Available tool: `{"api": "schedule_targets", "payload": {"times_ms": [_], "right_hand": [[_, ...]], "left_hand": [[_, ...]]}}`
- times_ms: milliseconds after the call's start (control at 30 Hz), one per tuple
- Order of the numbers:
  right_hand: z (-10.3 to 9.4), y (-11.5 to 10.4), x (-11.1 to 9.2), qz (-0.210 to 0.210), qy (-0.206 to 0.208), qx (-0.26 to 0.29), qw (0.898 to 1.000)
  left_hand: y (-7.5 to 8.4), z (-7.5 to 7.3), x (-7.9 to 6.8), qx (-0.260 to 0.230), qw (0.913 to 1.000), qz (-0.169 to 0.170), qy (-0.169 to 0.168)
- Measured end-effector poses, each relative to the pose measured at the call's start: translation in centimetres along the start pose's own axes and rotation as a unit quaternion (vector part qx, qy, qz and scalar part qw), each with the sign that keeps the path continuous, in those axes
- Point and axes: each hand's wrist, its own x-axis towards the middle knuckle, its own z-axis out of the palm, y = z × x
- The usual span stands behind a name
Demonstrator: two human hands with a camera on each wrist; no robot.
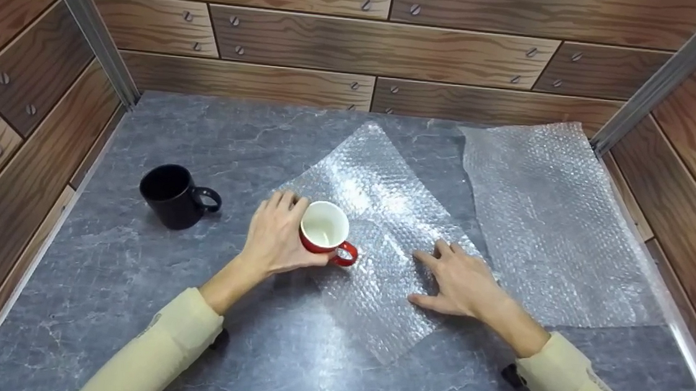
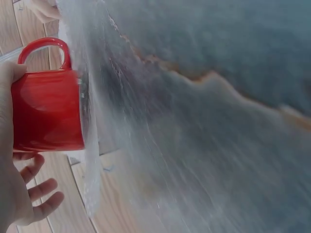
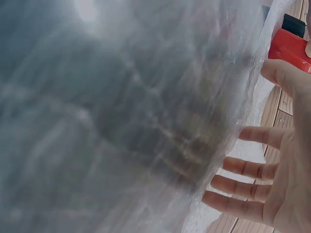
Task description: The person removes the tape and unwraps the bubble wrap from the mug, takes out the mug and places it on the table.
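A red mug (image 1: 306, 239) with a white inside stands upright near the left corner of a bubble wrap sheet (image 1: 378, 204), its handle pointing right and toward me. My left hand (image 1: 278, 233) grips it from the left side, thumb by the handle and fingers around the far side. In the left wrist view the red mug (image 2: 47, 110) has its base right at the bubble wrap. My right hand (image 1: 462, 283) is spread over the right part of the sheet, its fingertips (image 3: 232, 164) at the wrap and nothing held.
A black mug (image 1: 175, 202) stands on the grey marbled table (image 1: 97, 300) at the left, handle toward the right. Another bubble wrap sheet (image 1: 556, 237) lies flat at the right. Wood-patterned walls (image 1: 310, 40) close the table off at the back and sides.
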Motion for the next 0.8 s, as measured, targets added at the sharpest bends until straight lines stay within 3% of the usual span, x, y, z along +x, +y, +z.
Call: {"api": "schedule_targets", "payload": {"times_ms": [800], "right_hand": [[0.0,-0.6,0.5,0.072,0.007,0.007,0.997]], "left_hand": [[-4.6,-4.0,-4.6,0.015,0.9979,-0.054,0.033]]}}
